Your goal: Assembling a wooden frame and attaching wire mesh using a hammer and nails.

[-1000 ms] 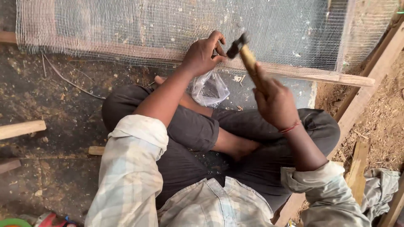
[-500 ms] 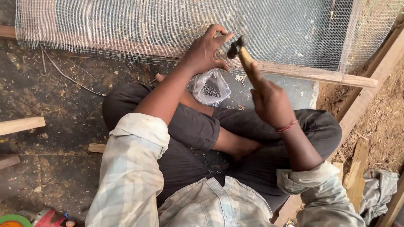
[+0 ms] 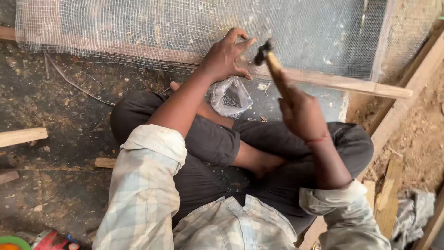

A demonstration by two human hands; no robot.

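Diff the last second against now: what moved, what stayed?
The right hand keeps its grip on the hammer; the hammer head has edged slightly down toward the wooden strip. The left hand stays pressed on the wire mesh over that strip, fingers a little more spread. The plastic bag of nails has not moved.

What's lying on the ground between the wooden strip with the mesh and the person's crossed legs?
In the head view, a small clear plastic bag of what look like nails lies there, just below the left hand pressing on the wooden strip.
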